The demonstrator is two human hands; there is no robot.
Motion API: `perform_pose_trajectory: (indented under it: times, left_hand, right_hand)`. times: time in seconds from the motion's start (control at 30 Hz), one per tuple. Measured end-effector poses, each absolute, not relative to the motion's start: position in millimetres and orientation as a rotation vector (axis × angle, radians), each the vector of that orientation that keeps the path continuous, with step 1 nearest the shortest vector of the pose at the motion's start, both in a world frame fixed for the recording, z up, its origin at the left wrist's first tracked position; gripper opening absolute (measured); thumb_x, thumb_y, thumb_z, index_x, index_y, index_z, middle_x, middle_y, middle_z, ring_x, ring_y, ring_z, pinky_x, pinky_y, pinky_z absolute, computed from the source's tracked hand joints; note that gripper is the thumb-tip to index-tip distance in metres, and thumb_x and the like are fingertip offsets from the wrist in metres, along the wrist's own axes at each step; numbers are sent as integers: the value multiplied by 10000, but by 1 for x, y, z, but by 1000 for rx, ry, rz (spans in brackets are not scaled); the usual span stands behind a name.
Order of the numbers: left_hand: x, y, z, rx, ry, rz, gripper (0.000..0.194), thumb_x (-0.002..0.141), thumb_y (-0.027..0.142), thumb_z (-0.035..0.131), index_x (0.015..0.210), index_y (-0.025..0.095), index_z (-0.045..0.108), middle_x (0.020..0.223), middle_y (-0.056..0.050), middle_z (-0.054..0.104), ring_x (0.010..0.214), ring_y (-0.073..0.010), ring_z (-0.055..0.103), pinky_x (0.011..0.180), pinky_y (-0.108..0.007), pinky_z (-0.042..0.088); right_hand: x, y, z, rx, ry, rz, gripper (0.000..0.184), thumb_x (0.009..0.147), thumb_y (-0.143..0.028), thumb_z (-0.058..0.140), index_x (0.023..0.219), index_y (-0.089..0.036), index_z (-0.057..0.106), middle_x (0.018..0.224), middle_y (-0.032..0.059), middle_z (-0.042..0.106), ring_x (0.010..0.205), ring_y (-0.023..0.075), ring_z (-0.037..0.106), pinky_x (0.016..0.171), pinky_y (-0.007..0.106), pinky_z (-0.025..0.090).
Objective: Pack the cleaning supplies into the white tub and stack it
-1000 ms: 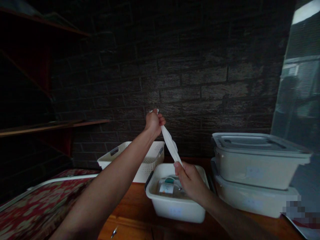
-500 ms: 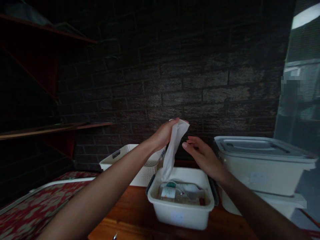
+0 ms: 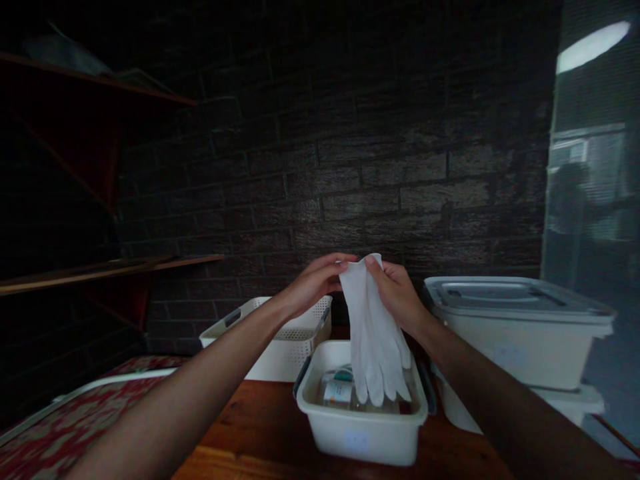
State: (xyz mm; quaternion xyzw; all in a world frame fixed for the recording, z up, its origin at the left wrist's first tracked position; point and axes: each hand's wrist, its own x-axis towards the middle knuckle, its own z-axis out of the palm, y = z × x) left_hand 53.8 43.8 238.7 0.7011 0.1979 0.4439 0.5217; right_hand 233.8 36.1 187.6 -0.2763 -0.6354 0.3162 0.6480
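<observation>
A white glove [image 3: 373, 333] hangs fingers-down between my two hands, its cuff at the top. My left hand [image 3: 320, 283] pinches the left edge of the cuff. With the thumb in front, my right hand [image 3: 395, 287] grips the cuff's right side. Below, the glove's fingertips hang over an open white bin [image 3: 363, 427] with dark side handles. Inside the bin lies a clear bottle with a white label [image 3: 337, 392], and something green is beside it. The glove hides the rest of the bin's contents.
Behind the bin, to the left, stands a cream perforated basket [image 3: 280, 347]. Stacked lidded boxes [image 3: 515, 347] are at the right on the wooden surface [image 3: 240, 427]. Shelves [image 3: 110, 273] jut out on the left, and a dark brick wall [image 3: 310, 167] rises behind.
My right hand has come up and taken hold of the cuff. The glove, earlier narrow in my left hand alone, now hangs spread wide. The view has shifted slightly.
</observation>
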Motion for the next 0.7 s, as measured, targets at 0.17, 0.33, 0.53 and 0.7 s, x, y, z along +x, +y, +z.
perform_pose_trajectory:
  times: [0.17,0.33,0.53,0.7]
  left_hand:
    - [56,46,256,1948,565,879,265,817,344,782,999,152,768,993,-126,754,797,-176,686,686,-245,502]
    - [60,53,268,2036,618,776,144,791,269,799,829,131,785,832,-120,758,672,-174,674,612,-244,492]
    - [63,48,278,1946,692,889,90,794,167,772,723,130,730,686,-86,687,554,-150,609,499,-212,441]
    - [59,45,292,1688,764,972,134,751,42,762,716,142,681,679,-72,662,551,-170,627,467,-210,445]
  right_hand:
    - [237,36,192,-646,-1536,746,504,899,-622,596,711,-157,644,638,-19,567,561,108,448,515,225,313]
    - [242,35,191,-685,-1521,810,509,886,-632,605,741,-147,655,648,-18,586,560,105,472,512,223,340]
    - [250,29,173,-733,-1566,1074,432,750,-479,813,989,-129,730,851,50,746,664,166,653,607,271,499]
    - [259,23,146,-787,-1609,1234,439,635,-342,909,972,-92,779,944,101,787,783,221,723,733,331,555]
